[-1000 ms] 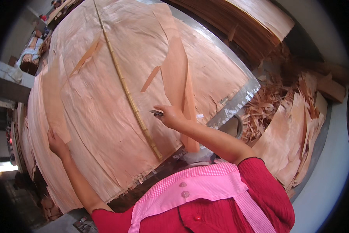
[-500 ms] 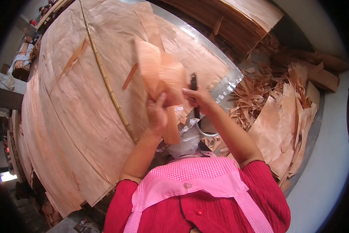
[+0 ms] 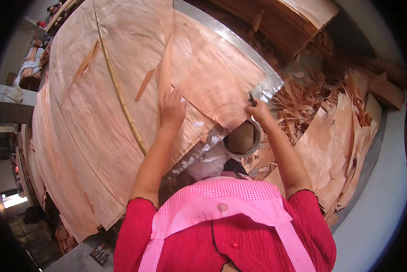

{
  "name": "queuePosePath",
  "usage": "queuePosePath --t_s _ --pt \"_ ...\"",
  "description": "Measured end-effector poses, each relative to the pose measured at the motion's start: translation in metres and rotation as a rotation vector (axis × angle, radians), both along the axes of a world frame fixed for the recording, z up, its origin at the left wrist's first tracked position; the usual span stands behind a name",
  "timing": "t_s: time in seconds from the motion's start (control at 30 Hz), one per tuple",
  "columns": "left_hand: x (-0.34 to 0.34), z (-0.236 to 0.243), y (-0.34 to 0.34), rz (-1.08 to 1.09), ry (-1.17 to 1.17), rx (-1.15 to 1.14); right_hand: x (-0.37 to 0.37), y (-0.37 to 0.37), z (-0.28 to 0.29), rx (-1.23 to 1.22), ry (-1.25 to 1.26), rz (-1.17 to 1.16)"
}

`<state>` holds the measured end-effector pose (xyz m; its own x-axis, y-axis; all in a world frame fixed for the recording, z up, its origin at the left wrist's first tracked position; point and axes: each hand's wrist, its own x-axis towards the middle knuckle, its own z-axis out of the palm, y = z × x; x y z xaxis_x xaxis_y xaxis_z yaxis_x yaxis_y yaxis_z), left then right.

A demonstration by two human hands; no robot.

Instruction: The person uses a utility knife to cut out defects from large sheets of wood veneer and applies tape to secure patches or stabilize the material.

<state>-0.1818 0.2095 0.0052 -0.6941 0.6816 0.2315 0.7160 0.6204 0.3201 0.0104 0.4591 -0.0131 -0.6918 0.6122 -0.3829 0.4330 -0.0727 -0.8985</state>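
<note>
My left hand lies flat with its fingers stretched out, pressing on a long narrow veneer strip that rests on the broad wood veneer sheet. Beside it, a veneer piece with curved grain is spread over the sheet's right part, reaching to the corner. My right hand is closed around a slim black knife at that piece's right edge. The knife's tip points away from me, and most of its handle is hidden in the fist.
A thin bamboo-like rod lies lengthwise across the sheet. Two small veneer slivers rest near it. A metal table edge borders the sheet. Below my right hand is a round roll of tape. Veneer scraps and stacked sheets lie to the right.
The veneer piece that was held up and folded now lies flat on the sheet. My left hand has moved left and opened onto the strip. My right hand has moved right with the knife.
</note>
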Motion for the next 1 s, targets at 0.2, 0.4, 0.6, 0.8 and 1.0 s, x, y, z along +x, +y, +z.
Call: queuePosePath --t_s 0.2,0.4,0.6,0.8,1.0 --pt "-0.018 -0.015 0.051 -0.066 -0.005 -0.225 0.007 0.002 0.000 -0.101 -0.015 -0.023" --pt "-0.011 -0.021 0.049 -0.124 -0.020 -0.239 0.022 0.009 -0.045 0.168 -0.161 -0.042" --pt "-0.004 -0.028 0.042 -0.154 0.009 -0.190 0.026 0.005 -0.026 0.158 -0.252 -0.017" --pt "-0.001 -0.022 0.042 -0.185 -0.003 -0.185 0.041 -0.002 -0.024 0.119 -0.223 -0.053" --pt "0.001 -0.023 0.042 -0.186 0.038 -0.181 0.041 -0.010 -0.010 -0.009 -0.132 -0.129"
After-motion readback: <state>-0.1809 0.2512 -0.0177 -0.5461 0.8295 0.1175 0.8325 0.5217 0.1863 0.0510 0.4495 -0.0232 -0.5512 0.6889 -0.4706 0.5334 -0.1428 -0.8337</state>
